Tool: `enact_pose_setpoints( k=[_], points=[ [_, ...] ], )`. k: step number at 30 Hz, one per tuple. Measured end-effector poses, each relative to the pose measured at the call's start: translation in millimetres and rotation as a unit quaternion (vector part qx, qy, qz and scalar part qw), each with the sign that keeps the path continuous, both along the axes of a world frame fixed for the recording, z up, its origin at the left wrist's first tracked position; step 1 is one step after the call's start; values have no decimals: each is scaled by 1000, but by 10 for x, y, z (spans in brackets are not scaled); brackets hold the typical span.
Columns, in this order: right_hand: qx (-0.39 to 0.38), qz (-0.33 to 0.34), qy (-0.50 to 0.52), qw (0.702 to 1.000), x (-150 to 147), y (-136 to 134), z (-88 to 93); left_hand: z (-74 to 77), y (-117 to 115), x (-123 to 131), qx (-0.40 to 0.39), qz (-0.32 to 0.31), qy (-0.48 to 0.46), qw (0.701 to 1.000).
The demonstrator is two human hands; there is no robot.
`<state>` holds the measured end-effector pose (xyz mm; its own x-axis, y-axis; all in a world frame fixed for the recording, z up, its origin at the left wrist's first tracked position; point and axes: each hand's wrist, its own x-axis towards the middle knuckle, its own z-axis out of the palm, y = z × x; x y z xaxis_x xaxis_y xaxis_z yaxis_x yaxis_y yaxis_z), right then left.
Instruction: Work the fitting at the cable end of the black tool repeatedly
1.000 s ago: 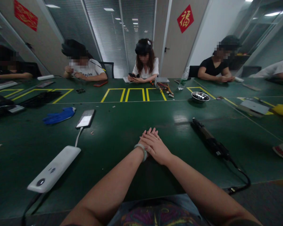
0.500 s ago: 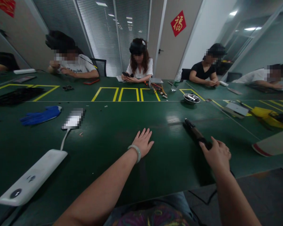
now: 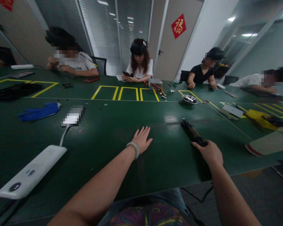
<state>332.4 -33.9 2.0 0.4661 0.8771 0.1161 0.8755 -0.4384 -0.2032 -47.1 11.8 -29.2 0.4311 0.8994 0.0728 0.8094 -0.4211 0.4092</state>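
My left hand (image 3: 141, 140) lies flat on the green table, fingers spread and holding nothing; a pale bangle (image 3: 135, 150) circles the wrist. On the right, a dark stick-shaped tool, which looks like an electric screwdriver (image 3: 192, 130), lies on the table with its narrow metal-tipped end pointing away from me. My right hand (image 3: 210, 153) is closed round its near end. The thumb shows along the left side, while the other fingers are mostly hidden from view.
A white power bank (image 3: 33, 172) is cabled to a phone (image 3: 72, 116), beside a blue glove (image 3: 40, 111). Further off are a metal bowl (image 3: 190, 99), a bottle (image 3: 175, 83) and a wired metal box (image 3: 155, 82). A paper cup (image 3: 271, 142) lies right. Several people sit opposite.
My right hand has moved from hovering loosely at the tool's near end to closing round it. My left hand stays flat. The view has shifted slightly.
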Motion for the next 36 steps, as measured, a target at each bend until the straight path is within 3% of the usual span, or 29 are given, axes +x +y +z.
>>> enact_pose_setpoints(
  k=[6,13,19,24,29,36],
  points=[
    [-13,45,79,996,-314,11,164,172,-26,3,62,33,-93,993],
    [24,243,110,964,-1101,186,265,378,-128,-62,183,58,-189,963],
    [3,420,117,900,-1799,351,153,465,-193,-88,263,33,-204,942],
    [26,479,95,872,-2144,433,14,453,-194,-79,254,14,-192,948],
    [46,502,65,861,-2068,418,118,435,-166,-70,222,12,-185,957],
    [-15,396,118,911,-1243,197,557,442,-178,-14,195,-35,-142,970]
  ],
)
